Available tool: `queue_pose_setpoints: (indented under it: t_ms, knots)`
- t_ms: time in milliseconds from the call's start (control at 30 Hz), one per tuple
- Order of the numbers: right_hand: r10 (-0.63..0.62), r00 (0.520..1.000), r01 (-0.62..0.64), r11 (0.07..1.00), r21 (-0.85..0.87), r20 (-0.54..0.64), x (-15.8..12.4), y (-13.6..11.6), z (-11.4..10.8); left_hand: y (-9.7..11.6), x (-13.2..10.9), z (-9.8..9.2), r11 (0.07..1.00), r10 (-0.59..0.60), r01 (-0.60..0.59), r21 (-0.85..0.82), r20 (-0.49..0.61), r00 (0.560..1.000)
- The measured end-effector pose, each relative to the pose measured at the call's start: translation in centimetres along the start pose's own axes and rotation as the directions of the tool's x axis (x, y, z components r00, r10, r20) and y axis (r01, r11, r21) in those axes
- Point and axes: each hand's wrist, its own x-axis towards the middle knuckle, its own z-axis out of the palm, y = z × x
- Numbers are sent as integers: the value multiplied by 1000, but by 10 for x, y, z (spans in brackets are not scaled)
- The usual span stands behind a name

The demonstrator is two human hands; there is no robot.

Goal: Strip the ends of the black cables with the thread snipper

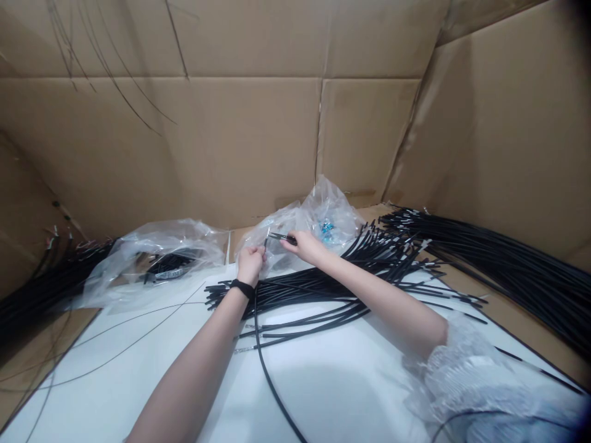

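My left hand [250, 266], with a black band at the wrist, is closed round a black cable [264, 357] near its end. The cable's tip points upward above my fingers, and its length runs down to the front edge of view. In my right hand [308, 247] is a small dark pointed tool [279, 236], tweezers or fine scissors; I cannot tell which. Its points are at the cable's tip, though whether they touch is unclear. Beneath both arms lies a bundle of black cables [295, 291], several with pale or stripped ends.
Clear plastic bags [281, 224] stand behind my hands, one with small blue pieces [327, 230]. Another bag [184, 234] at left covers short black parts [168, 264]. More cable bundles lie far left and right [498, 271]. Cardboard walls [231, 141] enclose the white work surface [152, 357].
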Motion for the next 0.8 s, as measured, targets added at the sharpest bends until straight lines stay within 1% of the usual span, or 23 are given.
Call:
queue_pose_setpoints:
  t_ms: [100,200,600,800]
  knots:
    - [9,1000,-8,999,-39,16,-2,2,0,3,-1,0,997,-75,75,-16,50,996]
    - [10,999,-8,999,-49,32,0,0,3,5,-2,0,994,-108,110,-21,54,993]
    - [1,999,0,1000,-27,47,5,-6,7,8,-3,0,990,-136,137,-27,61,989]
    - [19,999,-19,1000,-8,41,8,-7,12,6,-2,1,989,-149,149,-13,40,988]
